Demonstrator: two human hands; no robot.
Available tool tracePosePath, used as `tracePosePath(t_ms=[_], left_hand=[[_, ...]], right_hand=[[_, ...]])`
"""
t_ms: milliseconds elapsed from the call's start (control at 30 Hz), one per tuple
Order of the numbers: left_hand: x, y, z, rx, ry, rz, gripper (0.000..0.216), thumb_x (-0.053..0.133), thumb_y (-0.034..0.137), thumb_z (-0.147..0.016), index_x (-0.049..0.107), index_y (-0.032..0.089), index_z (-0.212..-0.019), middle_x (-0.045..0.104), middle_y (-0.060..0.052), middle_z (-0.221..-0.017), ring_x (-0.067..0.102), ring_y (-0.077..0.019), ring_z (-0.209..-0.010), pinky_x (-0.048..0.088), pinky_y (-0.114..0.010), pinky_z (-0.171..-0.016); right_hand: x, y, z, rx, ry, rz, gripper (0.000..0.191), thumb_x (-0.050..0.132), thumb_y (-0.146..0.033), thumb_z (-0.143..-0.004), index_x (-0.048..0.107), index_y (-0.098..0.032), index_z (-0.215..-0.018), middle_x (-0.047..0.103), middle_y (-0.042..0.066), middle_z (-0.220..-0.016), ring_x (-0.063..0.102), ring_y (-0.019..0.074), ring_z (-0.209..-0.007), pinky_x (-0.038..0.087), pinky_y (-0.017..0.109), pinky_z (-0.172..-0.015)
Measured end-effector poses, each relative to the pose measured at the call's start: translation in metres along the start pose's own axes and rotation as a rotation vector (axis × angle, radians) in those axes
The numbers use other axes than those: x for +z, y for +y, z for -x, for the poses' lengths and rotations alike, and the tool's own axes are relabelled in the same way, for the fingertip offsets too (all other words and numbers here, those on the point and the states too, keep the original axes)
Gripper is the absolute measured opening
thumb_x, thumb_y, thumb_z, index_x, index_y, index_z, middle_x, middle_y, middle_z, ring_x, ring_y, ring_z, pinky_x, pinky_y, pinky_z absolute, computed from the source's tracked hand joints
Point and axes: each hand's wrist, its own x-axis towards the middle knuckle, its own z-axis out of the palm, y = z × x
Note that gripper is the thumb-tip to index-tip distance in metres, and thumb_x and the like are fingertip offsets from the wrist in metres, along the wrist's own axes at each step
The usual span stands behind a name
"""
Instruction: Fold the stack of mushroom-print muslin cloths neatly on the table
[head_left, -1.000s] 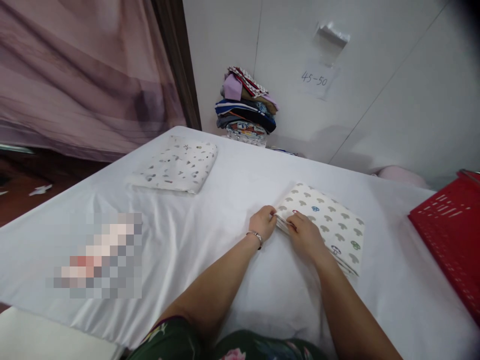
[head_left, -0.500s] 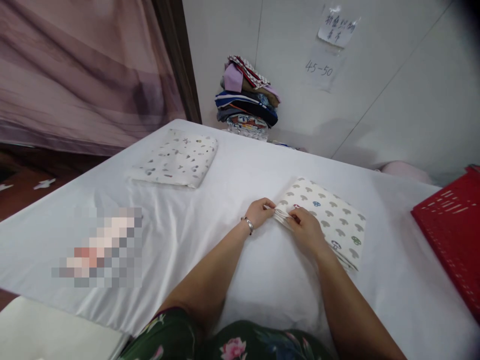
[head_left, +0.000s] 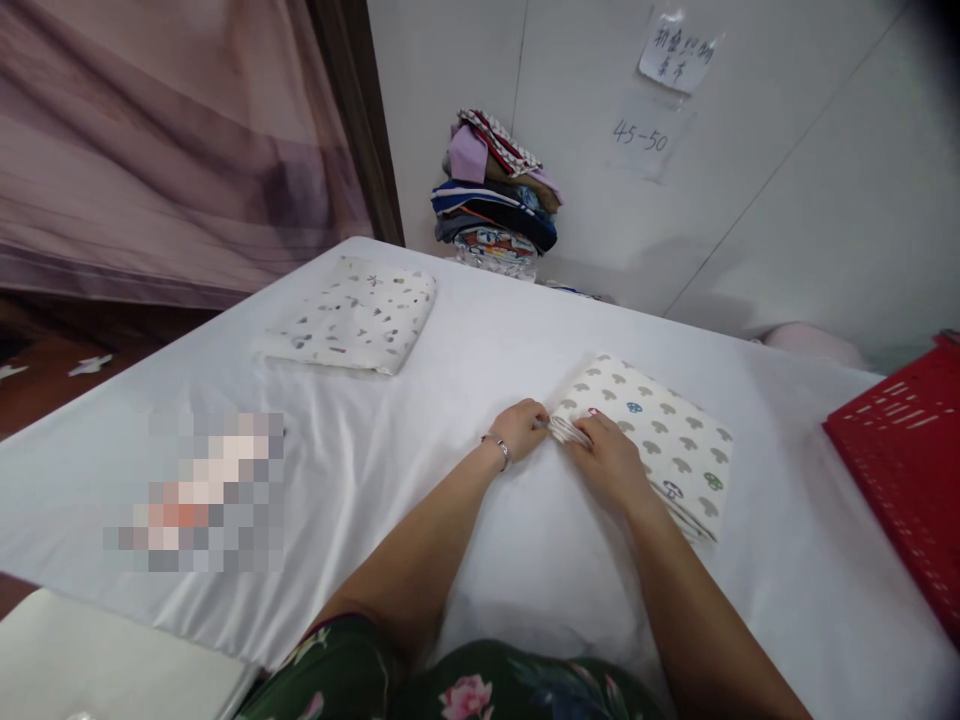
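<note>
While view holds, both hands [head_left: 525,428] stay pinching cloth [head_left: 660,440].

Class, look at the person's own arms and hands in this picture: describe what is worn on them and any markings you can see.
Both forearms are bare, with no sleeves reaching them. The left hand has a thin silver bracelet at its wrist. The right hand shows no ring or watch; one fingernail looks red, though it is small. Near the bottom edge, a dark green garment with pink flowers is visible.
</note>
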Motion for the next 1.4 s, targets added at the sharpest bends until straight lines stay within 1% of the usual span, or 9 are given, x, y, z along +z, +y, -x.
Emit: tracePosePath(t_ms=[100,267,433,567,700,767,867,1067,1400], left_hand=[[-0.003,0.003,0.002,-0.007,-0.021,-0.007,0.01,0.059,0.019,-0.072,0.062,0.022,-0.082,0.06,0.0,-0.085,0.057,-0.0141,-0.075,0.044,-0.025,-0.07],[-0.002,0.011,0.005,0.002,-0.048,-0.125,0.038,0.064,0.026,-0.071,0.055,0.024,-0.107,0.058,-0.002,-0.104,0.058,-0.0185,-0.088,0.044,-0.027,-0.075],[0.007,0.014,0.005,0.012,-0.021,-0.225,0.021,0.055,0.024,-0.079,0.056,0.023,-0.1,0.057,-0.004,-0.103,0.057,-0.0185,-0.091,0.043,-0.026,-0.075],[0.01,0.014,0.005,0.015,0.015,-0.213,0.017,0.052,0.021,-0.079,0.057,0.022,-0.095,0.059,-0.003,-0.098,0.057,-0.0179,-0.089,0.043,-0.026,-0.073],[0.01,0.014,0.005,-0.012,0.073,-0.164,0.017,0.053,0.019,-0.076,0.057,0.022,-0.092,0.061,-0.002,-0.094,0.058,-0.017,-0.085,0.043,-0.026,-0.072],[0.009,0.015,0.004,-0.031,0.071,-0.161,0.016,0.054,0.018,-0.075,0.057,0.022,-0.09,0.061,-0.002,-0.09,0.058,-0.0171,-0.083,0.043,-0.026,-0.072],[0.009,0.016,0.004,-0.037,0.07,-0.181,0.015,0.053,0.017,-0.074,0.056,0.022,-0.088,0.061,-0.002,-0.087,0.058,-0.0178,-0.083,0.043,-0.027,-0.072],[0.008,0.019,0.005,-0.099,0.07,-0.218,0.014,0.054,0.016,-0.073,0.055,0.022,-0.086,0.061,-0.002,-0.082,0.058,-0.0183,-0.079,0.043,-0.028,-0.069],[0.004,0.022,0.005,-0.133,0.012,-0.267,0.009,0.054,0.019,-0.075,0.053,0.021,-0.084,0.062,-0.003,-0.084,0.059,-0.0175,-0.082,0.043,-0.027,-0.071]], right_hand=[[0.001,0.0,0.0,0.016,0.03,-0.004,0.014,0.048,-0.028,-0.085,0.059,-0.023,-0.093,0.061,0.005,-0.099,0.048,0.0228,-0.115,0.04,0.032,-0.084],[0.002,0.0,0.0,0.047,0.077,-0.038,0.013,0.048,-0.03,-0.084,0.058,-0.022,-0.086,0.061,0.004,-0.094,0.053,0.021,-0.103,0.04,0.03,-0.077],[0.002,0.0,-0.001,0.063,0.097,-0.087,0.013,0.048,-0.032,-0.082,0.057,-0.022,-0.081,0.059,0.002,-0.083,0.055,0.018,-0.082,0.039,0.028,-0.071],[0.002,-0.001,0.0,0.066,0.093,-0.1,0.015,0.048,-0.033,-0.083,0.058,-0.023,-0.085,0.06,0.003,-0.088,0.055,0.0203,-0.092,0.04,0.03,-0.075],[0.003,-0.001,0.001,0.029,0.055,-0.062,0.024,0.053,-0.033,-0.081,0.057,-0.023,-0.103,0.059,0.006,-0.108,0.048,0.0244,-0.114,0.041,0.034,-0.084],[0.006,-0.001,0.0,0.004,0.033,-0.011,0.032,0.056,-0.031,-0.079,0.055,-0.023,-0.11,0.057,0.007,-0.114,0.045,0.0253,-0.118,0.042,0.036,-0.087],[0.009,-0.001,0.0,-0.026,0.011,0.046,0.034,0.058,-0.027,-0.079,0.054,-0.022,-0.112,0.057,0.008,-0.113,0.046,0.0252,-0.117,0.042,0.035,-0.087],[0.012,0.001,0.0,-0.028,0.058,0.05,0.024,0.051,-0.023,-0.083,0.057,-0.022,-0.106,0.06,0.007,-0.107,0.048,0.0235,-0.115,0.042,0.035,-0.089],[0.01,-0.001,0.0,-0.043,0.045,0.091,0.027,0.05,-0.021,-0.082,0.06,-0.021,-0.108,0.06,0.007,-0.107,0.051,0.0229,-0.112,0.044,0.033,-0.087]])
